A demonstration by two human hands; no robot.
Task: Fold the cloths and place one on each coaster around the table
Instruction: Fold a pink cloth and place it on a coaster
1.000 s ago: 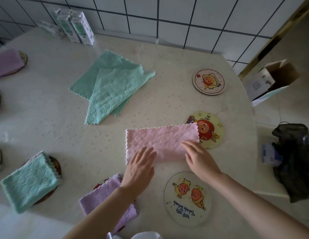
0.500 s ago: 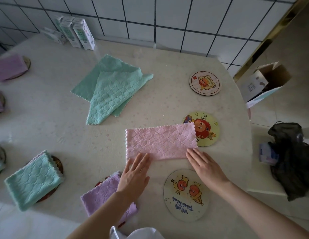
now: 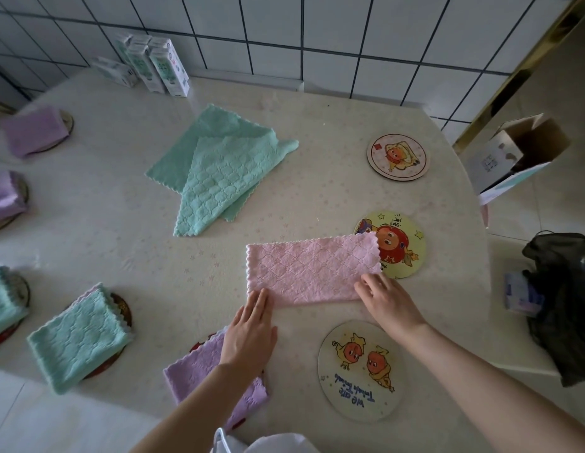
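Pink quilted cloth strip (image 3: 312,269): long axis left–right, by the table (image 3: 121,243) right edge. Left hand (image 3: 250,331) flat, fingertips on near-left corner. Right hand (image 3: 387,300) bent at near-right corner, grip unclear.

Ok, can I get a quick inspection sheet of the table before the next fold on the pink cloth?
Surface: pale speckled table.
Job's things: pink cloth folded into a strip, its far right corner overlapping the middle coaster. The far coaster and near coaster are bare. The green cloths lie unfolded and overlapping. Folded cloths sit on coasters at the left and near edges.
Clutter: cartons by the wall.
Hands: left hand flat, fingertips on the pink cloth's near left corner. Right hand at its near right corner, fingers bent, grip unclear.
Cables: nothing seen.
Surroundings: tiled wall behind, with a cardboard box and a black bag beyond the right edge.
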